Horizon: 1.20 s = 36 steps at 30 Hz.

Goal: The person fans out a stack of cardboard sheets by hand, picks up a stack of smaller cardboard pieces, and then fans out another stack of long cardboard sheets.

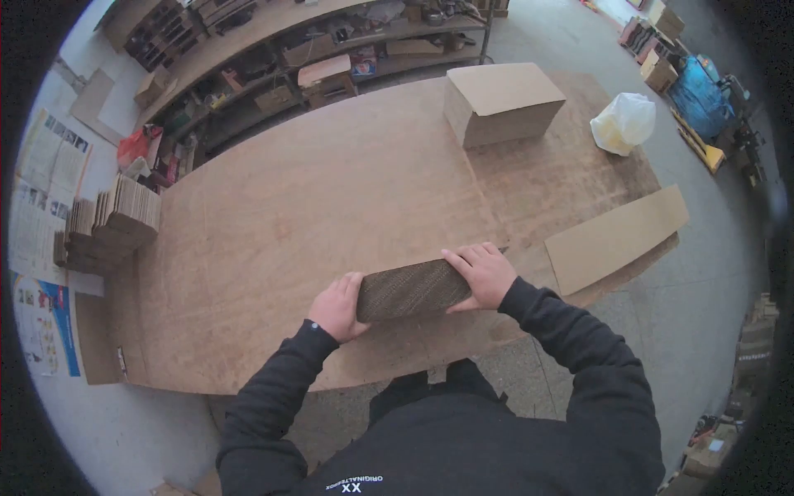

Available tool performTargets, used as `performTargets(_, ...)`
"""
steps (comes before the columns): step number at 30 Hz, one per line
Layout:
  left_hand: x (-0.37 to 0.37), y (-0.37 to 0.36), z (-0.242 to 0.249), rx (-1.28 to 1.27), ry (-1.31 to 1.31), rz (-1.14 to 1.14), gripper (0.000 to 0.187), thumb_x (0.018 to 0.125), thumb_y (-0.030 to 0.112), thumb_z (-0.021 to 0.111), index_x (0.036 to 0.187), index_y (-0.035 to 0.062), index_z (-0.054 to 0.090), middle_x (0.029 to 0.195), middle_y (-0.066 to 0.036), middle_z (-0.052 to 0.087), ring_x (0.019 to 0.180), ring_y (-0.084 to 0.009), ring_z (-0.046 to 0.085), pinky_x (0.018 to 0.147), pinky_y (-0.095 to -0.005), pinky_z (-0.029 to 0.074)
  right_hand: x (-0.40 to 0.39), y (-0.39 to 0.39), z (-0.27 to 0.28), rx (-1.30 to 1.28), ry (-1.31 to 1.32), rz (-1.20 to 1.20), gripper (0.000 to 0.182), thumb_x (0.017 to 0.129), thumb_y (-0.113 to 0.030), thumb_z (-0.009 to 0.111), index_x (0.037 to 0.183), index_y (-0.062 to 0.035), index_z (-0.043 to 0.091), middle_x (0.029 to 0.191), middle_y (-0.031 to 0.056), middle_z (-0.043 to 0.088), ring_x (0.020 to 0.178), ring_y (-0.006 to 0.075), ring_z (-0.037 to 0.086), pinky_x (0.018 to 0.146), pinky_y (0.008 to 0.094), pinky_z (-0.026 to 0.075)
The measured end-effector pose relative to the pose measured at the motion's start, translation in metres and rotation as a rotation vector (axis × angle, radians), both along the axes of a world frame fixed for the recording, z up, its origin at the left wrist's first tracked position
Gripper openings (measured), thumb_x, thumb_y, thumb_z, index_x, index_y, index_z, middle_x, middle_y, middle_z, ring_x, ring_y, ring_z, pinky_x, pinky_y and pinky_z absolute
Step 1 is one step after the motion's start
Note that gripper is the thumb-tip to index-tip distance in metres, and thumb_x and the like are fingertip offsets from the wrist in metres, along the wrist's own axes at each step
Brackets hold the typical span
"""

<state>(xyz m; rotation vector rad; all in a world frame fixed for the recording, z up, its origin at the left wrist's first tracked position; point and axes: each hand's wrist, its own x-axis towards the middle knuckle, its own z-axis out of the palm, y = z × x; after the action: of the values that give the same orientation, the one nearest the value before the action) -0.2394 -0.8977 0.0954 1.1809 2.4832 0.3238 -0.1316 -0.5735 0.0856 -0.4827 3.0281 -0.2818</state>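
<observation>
Near the front edge of the wooden table (273, 207), a dark brown block with fine slanting lines (412, 291) lies between my two hands. It looks like a stack of corrugated cardboard pieces seen edge-on. My left hand (337, 306) grips its left end, thumb at the near side. At the right end, my right hand (484, 277) has its fingers over the top and its thumb lower down. Whether the stack touches the table underneath is hidden.
A cardboard box (504, 107) and a white plastic bag (624, 124) stand toward the back right. Flat cardboard (616, 240) lies at the right edge. Folded cardboard pieces (116, 219) stand at the left. Behind the table runs a cluttered shelf (364, 58).
</observation>
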Motion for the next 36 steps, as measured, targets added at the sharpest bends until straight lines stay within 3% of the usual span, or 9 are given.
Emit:
performTargets(4, 0.006, 0.000, 0.004, 0.016, -0.002, 0.037, 0.084, 0.073, 0.036, 0.081, 0.138, 0.0037, 0.039, 0.130, -0.022, 0.055, 0.109, -0.0405, 0.061, 0.087, -0.0491, 0.056, -0.001, 0.001, -0.006, 0.023, 0.103, 0.053, 0.106, 0.067, -0.083, 0.064, 0.138, -0.0065, 0.049, 0.109, 0.0164, 0.062, 0.095, 0.0330, 0.061, 0.087, 0.0458, 0.048)
performTargets(6, 0.007, -0.003, 0.009, -0.044, -0.006, 0.050, 0.096, 0.073, 0.037, 0.082, 0.147, 0.0062, 0.030, 0.137, -0.021, 0.052, 0.112, -0.0398, 0.060, 0.089, -0.0487, 0.056, -0.001, -0.001, 0.000, 0.032, 0.114, 0.070, 0.106, 0.067, -0.083, 0.065, 0.140, -0.0073, 0.049, 0.106, 0.0165, 0.063, 0.092, 0.0318, 0.062, 0.084, 0.0443, 0.050)
performTargets(10, 0.007, 0.005, 0.016, -0.184, -0.023, 0.048, 0.102, 0.074, 0.040, 0.081, 0.152, 0.0081, 0.024, 0.141, -0.020, 0.047, 0.114, -0.0379, 0.059, 0.090, -0.0464, 0.057, -0.003, -0.006, -0.006, 0.056, -0.003, 0.027, 0.106, 0.069, -0.080, 0.067, 0.146, -0.0128, 0.042, 0.111, 0.0169, 0.061, 0.097, 0.0308, 0.059, 0.085, 0.0440, 0.049)
performTargets(16, 0.010, 0.004, 0.013, -0.126, 0.005, 0.037, 0.092, 0.075, 0.040, 0.077, 0.148, 0.0061, 0.031, 0.138, -0.018, 0.045, 0.106, -0.0395, 0.060, 0.082, -0.0495, 0.058, -0.003, -0.005, -0.011, 0.051, 0.073, 0.059, 0.113, 0.066, -0.088, 0.060, 0.145, -0.0097, 0.043, 0.108, 0.0172, 0.060, 0.094, 0.0313, 0.059, 0.083, 0.0441, 0.047)
performTargets(19, 0.025, 0.010, 0.015, -0.117, 0.018, 0.131, 0.095, 0.076, 0.059, 0.071, 0.147, 0.0079, 0.033, 0.137, -0.018, 0.049, 0.107, -0.0383, 0.063, 0.082, -0.0509, 0.058, 0.001, -0.010, -0.019, 0.101, 0.192, 0.010, 0.109, 0.068, -0.089, 0.055, 0.143, -0.0111, 0.046, 0.100, 0.0159, 0.061, 0.085, 0.0305, 0.060, 0.073, 0.0434, 0.047)
performTargets(22, 0.044, 0.015, 0.004, -0.037, 0.000, 0.289, 0.088, 0.076, 0.056, 0.075, 0.139, 0.0071, 0.038, 0.134, -0.015, 0.052, 0.102, -0.0379, 0.065, 0.079, -0.0502, 0.057, 0.005, -0.016, -0.024, 0.114, 0.267, -0.080, 0.108, 0.067, -0.090, 0.055, 0.143, -0.0132, 0.049, 0.094, 0.0142, 0.060, 0.079, 0.0285, 0.057, 0.066, 0.0423, 0.045)
performTargets(25, 0.041, 0.014, 0.003, -0.005, -0.020, 0.302, 0.082, 0.075, 0.051, 0.078, 0.135, 0.0091, 0.041, 0.129, -0.014, 0.056, 0.098, -0.0378, 0.066, 0.076, -0.0496, 0.057, 0.007, -0.017, -0.016, 0.114, 0.161, -0.116, 0.110, 0.066, -0.090, 0.057, 0.145, -0.0136, 0.044, 0.100, 0.0147, 0.060, 0.084, 0.0290, 0.057, 0.073, 0.0434, 0.046)
performTargets(31, 0.011, 0.007, 0.011, -0.135, -0.059, 0.068, 0.085, 0.074, 0.051, 0.081, 0.137, 0.0120, 0.039, 0.132, -0.014, 0.054, 0.105, -0.0354, 0.063, 0.086, -0.0480, 0.057, 0.002, -0.012, -0.002, 0.078, -0.054, -0.010, 0.105, 0.068, -0.085, 0.063, 0.145, -0.0161, 0.043, 0.108, 0.0161, 0.061, 0.093, 0.0299, 0.060, 0.082, 0.0413, 0.049)
performTargets(36, 0.050, 0.018, 0.005, -0.079, 0.016, 0.316, 0.085, 0.074, 0.056, 0.076, 0.136, 0.0100, 0.040, 0.129, -0.013, 0.056, 0.098, -0.0373, 0.065, 0.078, -0.0496, 0.056, 0.010, -0.019, -0.016, 0.070, 0.167, -0.105, 0.101, 0.070, -0.087, 0.058, 0.142, -0.0166, 0.050, 0.094, 0.0142, 0.061, 0.079, 0.0291, 0.059, 0.067, 0.0418, 0.048)
